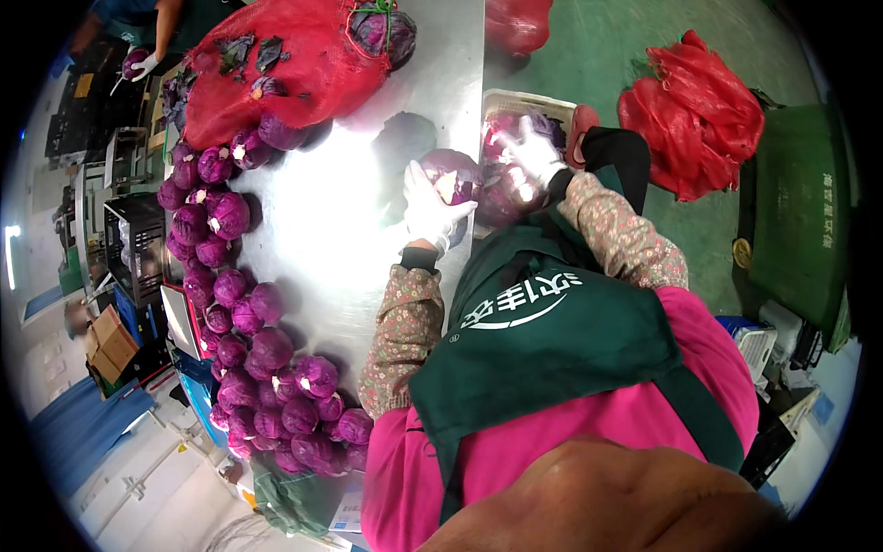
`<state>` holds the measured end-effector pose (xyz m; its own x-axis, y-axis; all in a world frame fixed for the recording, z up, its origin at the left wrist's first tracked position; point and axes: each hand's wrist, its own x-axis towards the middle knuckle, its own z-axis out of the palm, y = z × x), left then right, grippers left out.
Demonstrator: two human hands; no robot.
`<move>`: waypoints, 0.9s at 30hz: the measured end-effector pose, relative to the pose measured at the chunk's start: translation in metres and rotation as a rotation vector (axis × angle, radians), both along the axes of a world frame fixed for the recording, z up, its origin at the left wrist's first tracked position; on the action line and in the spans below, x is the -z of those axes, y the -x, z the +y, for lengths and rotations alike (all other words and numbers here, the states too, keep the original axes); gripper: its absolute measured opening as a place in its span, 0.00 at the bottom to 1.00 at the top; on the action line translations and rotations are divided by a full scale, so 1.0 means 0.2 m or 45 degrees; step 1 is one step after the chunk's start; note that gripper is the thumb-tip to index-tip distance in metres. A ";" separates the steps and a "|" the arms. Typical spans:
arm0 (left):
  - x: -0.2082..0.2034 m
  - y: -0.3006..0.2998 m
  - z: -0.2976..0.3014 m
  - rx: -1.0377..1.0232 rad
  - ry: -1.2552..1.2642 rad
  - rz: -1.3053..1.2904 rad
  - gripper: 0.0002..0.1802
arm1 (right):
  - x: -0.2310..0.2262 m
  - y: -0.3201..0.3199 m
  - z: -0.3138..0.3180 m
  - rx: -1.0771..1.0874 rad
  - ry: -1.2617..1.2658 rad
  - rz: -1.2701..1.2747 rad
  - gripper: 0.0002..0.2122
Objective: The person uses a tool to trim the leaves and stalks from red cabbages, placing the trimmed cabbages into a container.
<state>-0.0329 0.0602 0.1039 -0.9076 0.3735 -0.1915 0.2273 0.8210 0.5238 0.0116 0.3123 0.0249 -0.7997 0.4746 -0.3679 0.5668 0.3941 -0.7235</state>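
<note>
My left hand (432, 210), in a white glove, grips a red cabbage (454, 175) at the right edge of the metal table (340, 285). The cabbage's pale cut stem end shows. Just to the right, below the table's level, my right hand (533, 153), also gloved, is over a pale plastic basket (515, 96) with purple cabbage leaves (501, 195) in it. The right hand's fingers are spread, and I see nothing held in them. Glare washes out part of both the gloves and the leaves.
Several red cabbages (267, 350) line the table's left side. A red mesh sack (303, 69) with loose leaves lies at the far end. Red sacks (690, 115) and a green bin (798, 207) stand on the floor at right. Another person's gloved hand (145, 65) holds a cabbage at far left.
</note>
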 end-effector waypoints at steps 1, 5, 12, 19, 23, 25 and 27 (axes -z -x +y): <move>-0.01 -0.01 0.00 -0.027 0.022 -0.039 0.74 | -0.15 -0.01 -0.14 -0.175 -0.113 -0.063 0.36; -0.03 -0.04 0.02 -0.044 -0.014 -0.026 0.75 | -0.43 -0.04 -0.41 -0.500 -0.213 0.114 0.32; -0.02 -0.06 0.01 -0.028 -0.006 -0.005 0.77 | -0.43 0.00 -0.36 -0.550 -0.214 0.074 0.23; 0.01 -0.05 -0.02 -0.065 -0.089 -0.020 0.78 | 0.04 -0.01 -0.05 -0.159 -0.169 -0.101 0.18; 0.00 -0.08 -0.05 -0.310 -0.421 -0.271 0.77 | -0.22 -0.10 -0.16 -0.141 0.284 -0.038 0.35; -0.01 -0.06 -0.03 -0.307 -0.408 -0.276 0.74 | -0.39 -0.09 -0.29 -0.216 0.472 -0.080 0.42; 0.03 -0.04 -0.06 -0.199 -0.208 -0.140 0.73 | -0.36 -0.08 -0.39 -0.224 0.496 0.016 0.43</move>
<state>-0.0248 0.0483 0.0981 -0.9339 0.2640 -0.2411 0.0382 0.7440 0.6671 0.0268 0.2345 0.0960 -0.8615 0.1578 -0.4827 0.5057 0.1802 -0.8437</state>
